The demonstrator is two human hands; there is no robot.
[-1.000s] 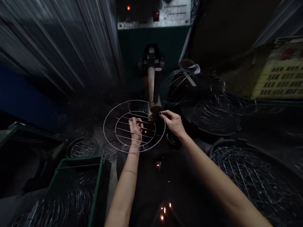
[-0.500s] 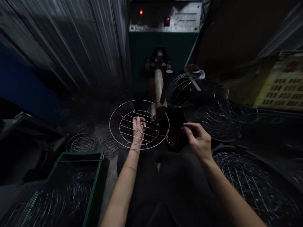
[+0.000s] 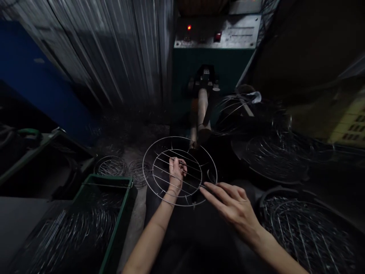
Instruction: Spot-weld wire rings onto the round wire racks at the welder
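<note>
A bright, double-ringed, barred wire rack [image 3: 189, 182] is held in front of the machine arm [image 3: 202, 106] by the curled left hand [image 3: 176, 170]; the right hand [image 3: 234, 202], outstretched, grip unclear, has been returned to it.

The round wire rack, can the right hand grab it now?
Probably yes: the right hand appears right at the edge of the round wire rack, with nothing visible blocking its way.

One held rack [image 3: 163, 170] (round), one machine [image 3: 185, 62]
</note>
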